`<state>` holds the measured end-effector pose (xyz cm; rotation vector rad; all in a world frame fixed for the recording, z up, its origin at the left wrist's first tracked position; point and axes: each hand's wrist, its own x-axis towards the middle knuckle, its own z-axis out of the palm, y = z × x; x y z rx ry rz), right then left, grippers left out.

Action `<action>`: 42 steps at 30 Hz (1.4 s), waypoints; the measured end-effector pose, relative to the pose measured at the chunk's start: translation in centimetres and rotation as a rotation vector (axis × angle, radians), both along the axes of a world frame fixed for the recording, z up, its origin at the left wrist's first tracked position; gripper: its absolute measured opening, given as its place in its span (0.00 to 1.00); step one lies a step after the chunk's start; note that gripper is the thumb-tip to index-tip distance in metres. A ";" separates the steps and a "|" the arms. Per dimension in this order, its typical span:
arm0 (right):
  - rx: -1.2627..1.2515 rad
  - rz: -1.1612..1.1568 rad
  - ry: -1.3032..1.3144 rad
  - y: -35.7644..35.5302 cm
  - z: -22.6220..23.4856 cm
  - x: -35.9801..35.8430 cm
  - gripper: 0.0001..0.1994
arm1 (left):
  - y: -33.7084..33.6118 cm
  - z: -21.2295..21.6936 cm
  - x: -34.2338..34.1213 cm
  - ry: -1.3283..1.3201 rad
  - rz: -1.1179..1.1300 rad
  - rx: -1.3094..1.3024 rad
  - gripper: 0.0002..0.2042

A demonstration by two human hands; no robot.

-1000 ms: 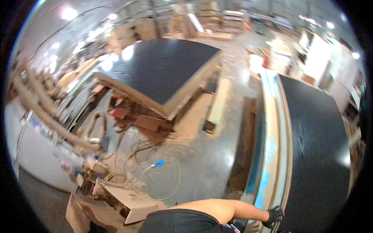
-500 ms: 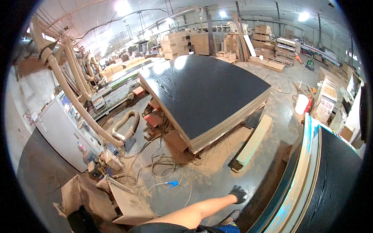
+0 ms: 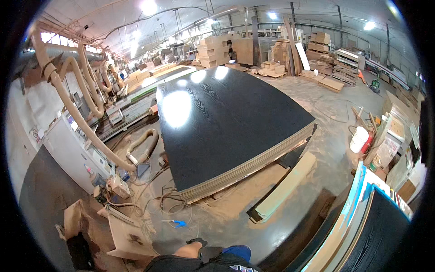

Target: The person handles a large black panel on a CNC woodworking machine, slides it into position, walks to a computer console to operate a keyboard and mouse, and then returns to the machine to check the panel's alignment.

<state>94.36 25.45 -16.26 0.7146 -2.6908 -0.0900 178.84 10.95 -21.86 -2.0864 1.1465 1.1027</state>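
My left hand (image 3: 197, 241), in a dark glove, is low in the picture close to my body. Its forearm is bare and foreshortened, and the fingers cannot be made out. No held object shows at it. A dark grey shape beside it, next to my blue shorts (image 3: 239, 252), is too unclear to name. I do not see my right hand for certain. Ahead lies a large black wood-grain panel (image 3: 235, 122) on top of a thick stack of boards (image 3: 244, 167), apart from my hand. At the lower right is another black panel (image 3: 378, 231).
A blue air nozzle (image 3: 180, 224) and coiled hoses lie on the floor at left, near an open cardboard box (image 3: 129, 235). Long pale strips (image 3: 287, 188) lie right of the stack. A white bucket (image 3: 359, 139) stands farther right; a white cabinet (image 3: 74, 152) at left.
My left arm, stretched out to the right with the gloved fingers apart, is now drawn in close to my body. The view has shifted, and the panel stack appears nearer and farther left.
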 end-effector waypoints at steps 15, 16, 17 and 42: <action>-0.568 0.047 -0.574 -25.2 10.8 -2.3 0.26 | -37.5 -12.0 -16.5 0.079 -0.800 -0.375 0.22; -0.583 -0.011 -0.590 -27.2 12.1 -0.6 0.25 | -41.4 -10.5 -17.2 0.208 -1.098 -0.516 0.19; -0.574 -0.053 -0.616 -30.2 13.6 0.7 0.24 | -45.0 -10.1 -18.2 0.179 -0.996 -0.592 0.15; 0.130 -0.801 -0.373 -59.5 16.3 -4.3 0.29 | -93.9 -1.2 -45.6 0.425 -1.229 -0.944 0.10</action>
